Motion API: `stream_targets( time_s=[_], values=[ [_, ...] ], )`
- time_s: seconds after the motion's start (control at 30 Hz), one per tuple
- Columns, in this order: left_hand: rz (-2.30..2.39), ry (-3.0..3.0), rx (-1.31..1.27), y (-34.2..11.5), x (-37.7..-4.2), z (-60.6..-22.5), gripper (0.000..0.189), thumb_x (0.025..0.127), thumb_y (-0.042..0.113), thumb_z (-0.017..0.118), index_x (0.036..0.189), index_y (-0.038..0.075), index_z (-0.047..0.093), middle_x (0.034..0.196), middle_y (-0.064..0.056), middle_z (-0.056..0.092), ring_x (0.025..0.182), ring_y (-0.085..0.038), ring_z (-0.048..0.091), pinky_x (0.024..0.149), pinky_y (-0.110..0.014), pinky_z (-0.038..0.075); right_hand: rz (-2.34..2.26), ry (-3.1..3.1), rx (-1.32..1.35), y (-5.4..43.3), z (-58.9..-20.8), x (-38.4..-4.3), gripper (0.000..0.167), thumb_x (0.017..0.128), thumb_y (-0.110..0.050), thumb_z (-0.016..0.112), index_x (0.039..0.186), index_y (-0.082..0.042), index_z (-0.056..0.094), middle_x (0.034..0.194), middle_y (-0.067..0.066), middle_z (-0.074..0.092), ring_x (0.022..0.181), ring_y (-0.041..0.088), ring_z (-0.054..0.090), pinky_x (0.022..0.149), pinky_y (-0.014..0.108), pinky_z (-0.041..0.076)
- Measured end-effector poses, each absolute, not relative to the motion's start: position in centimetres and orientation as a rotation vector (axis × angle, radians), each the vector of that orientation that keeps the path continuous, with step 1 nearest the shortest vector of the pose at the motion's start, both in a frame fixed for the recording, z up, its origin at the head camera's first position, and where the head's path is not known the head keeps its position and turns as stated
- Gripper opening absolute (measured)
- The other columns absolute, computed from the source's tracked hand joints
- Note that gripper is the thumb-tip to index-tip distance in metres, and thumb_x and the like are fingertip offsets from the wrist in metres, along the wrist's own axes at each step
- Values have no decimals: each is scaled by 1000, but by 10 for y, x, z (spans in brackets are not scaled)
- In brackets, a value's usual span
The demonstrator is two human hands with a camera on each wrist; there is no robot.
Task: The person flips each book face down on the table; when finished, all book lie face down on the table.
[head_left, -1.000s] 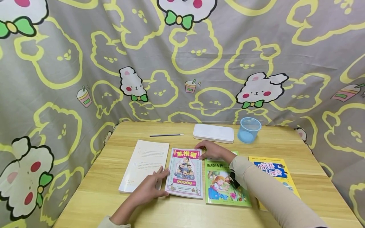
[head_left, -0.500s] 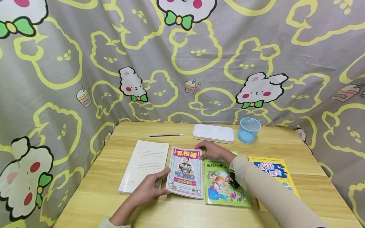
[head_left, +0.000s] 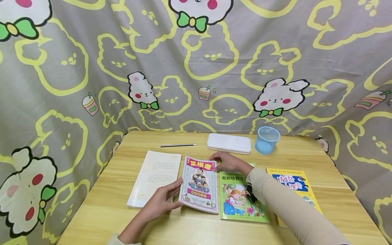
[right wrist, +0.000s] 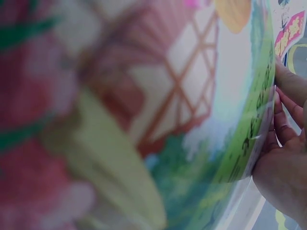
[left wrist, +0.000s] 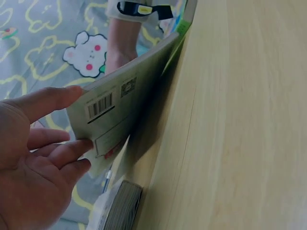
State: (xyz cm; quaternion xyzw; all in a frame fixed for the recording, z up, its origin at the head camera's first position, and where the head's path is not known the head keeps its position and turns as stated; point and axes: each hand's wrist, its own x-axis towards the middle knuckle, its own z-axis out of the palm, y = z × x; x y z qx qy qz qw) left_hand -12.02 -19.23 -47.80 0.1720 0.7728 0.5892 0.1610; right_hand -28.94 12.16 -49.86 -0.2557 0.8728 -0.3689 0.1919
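Note:
A book with a pink-and-white cover (head_left: 199,183) lies in the middle of the head view, its left side raised from the table. My left hand (head_left: 162,200) pinches that left edge. In the left wrist view, thumb and fingers of the left hand (left wrist: 43,153) grip the edge, and the book's back cover (left wrist: 112,112) shows a barcode. At the top right corner my right hand (head_left: 229,161) holds the same book between thumb and fingers. Beneath the right forearm lies a green picture-cover book (head_left: 242,200), which fills much of the right wrist view.
Left of the pink book is a thick white book (head_left: 157,173). A yellow book (head_left: 309,194) lies at the right, partly hidden by the sleeve. Along the back are a thin dark pen or pencil (head_left: 179,145), a white case (head_left: 229,143) and a blue cup (head_left: 267,140) on the wooden table (head_left: 101,204).
The pink book's left side has risen and tilted up with my left hand, whose fingers have closed in at the edge. The right hand stays at the top right corner.

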Motion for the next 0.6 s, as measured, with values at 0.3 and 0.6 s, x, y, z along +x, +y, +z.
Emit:
stream_targets(
  time_s=[0.3, 0.6],
  values=[
    [1823, 2144, 408, -184, -118, -472, 89, 86, 8, 83, 159, 0, 32, 165, -17, 30, 146, -33, 41, 116, -35, 30, -1033, 2454, -735, 121, -499, -291, 43, 88, -8, 82, 129, -7, 67, 121, 5, 64, 112, 22, 59, 103, 44, 49],
    [1927, 2079, 412, -180, -116, -474, 88, 86, 2, 81, 156, -9, 30, 164, -22, 28, 147, -36, 37, 113, -36, 37, -1041, 2458, -723, 121, -499, -291, 43, 87, -8, 82, 128, -7, 68, 120, 4, 65, 111, 21, 60, 104, 45, 49]
  ],
)
